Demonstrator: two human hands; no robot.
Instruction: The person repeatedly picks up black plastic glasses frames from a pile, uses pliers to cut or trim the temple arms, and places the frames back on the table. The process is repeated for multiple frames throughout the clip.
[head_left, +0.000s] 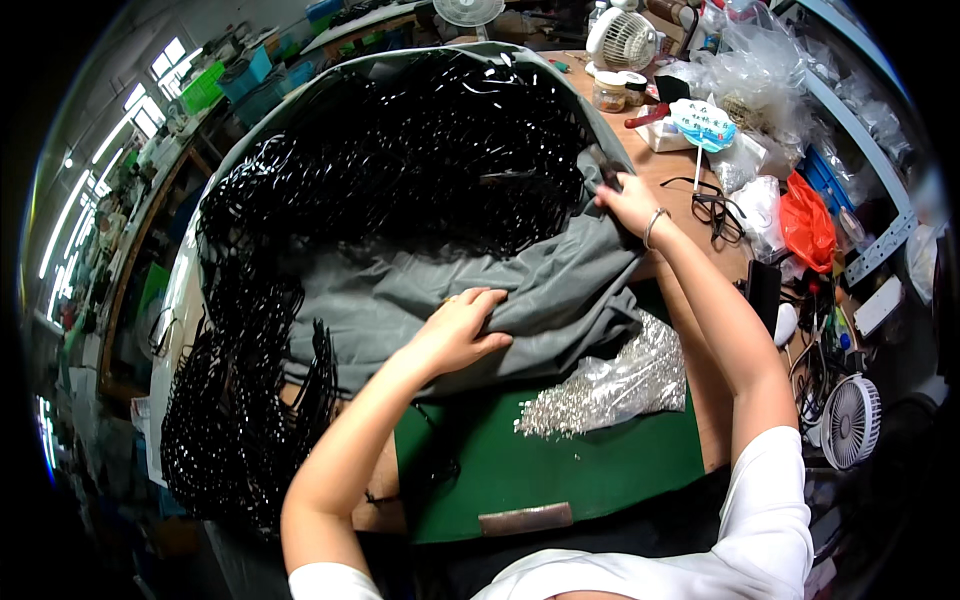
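A large heap of glossy black cords (400,150) lies in a spread-out grey cloth (350,310), and more of it hangs over the left side. My left hand (460,328) rests on the near part of the cloth, its fingers stretched out and holding nothing. At the cloth's right edge, my right hand (630,205) is closed around a dark, blurred thing (603,162) whose kind I cannot make out. Nearer me, a clear plastic bag of small silvery pieces (610,385) lies on the green mat (480,470), with some pieces spilled at its left.
Beyond my right hand are eyeglasses (716,212), a small jar (609,92), a white fan (622,42) and a red plastic bag (806,225). Another small fan (851,422) stands at the right among cables. A flat brownish bar (525,519) lies on the mat's near edge.
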